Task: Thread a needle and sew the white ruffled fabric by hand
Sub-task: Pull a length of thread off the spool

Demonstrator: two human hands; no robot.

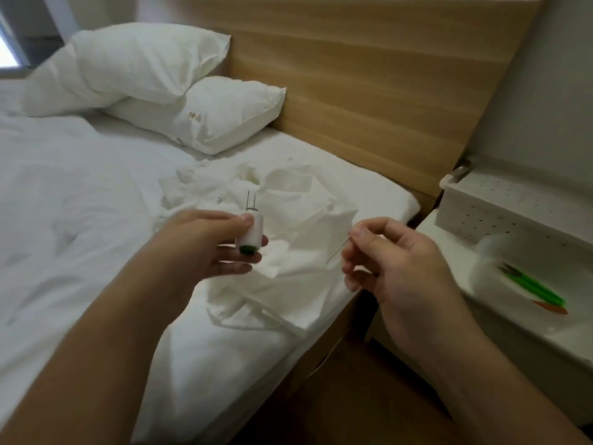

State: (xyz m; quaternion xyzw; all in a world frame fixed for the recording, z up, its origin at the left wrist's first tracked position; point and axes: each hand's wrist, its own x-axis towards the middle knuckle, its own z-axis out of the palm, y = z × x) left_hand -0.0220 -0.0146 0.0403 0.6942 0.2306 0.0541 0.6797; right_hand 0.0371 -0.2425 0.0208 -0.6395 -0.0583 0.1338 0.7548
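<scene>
We pinch the needle [337, 251] in our right hand [390, 261], its long axis slanting toward the spool [247, 232] gripped in our left hand [208, 245].

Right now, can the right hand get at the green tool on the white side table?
Probably yes. The green tool lies uncovered just right of the right hand, but its fingers already pinch a needle.

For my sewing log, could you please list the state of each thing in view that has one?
Left hand: holds the thread spool.
Thread spool: upright, two needles stuck in its top.
Right hand: pinches a needle.
Needle: slanted; threaded or not, cannot tell.
White fabric: crumpled on the bed.
Pillows: stacked, leaning on the headboard.
Green tool: lying on the bedside shelf.
</scene>
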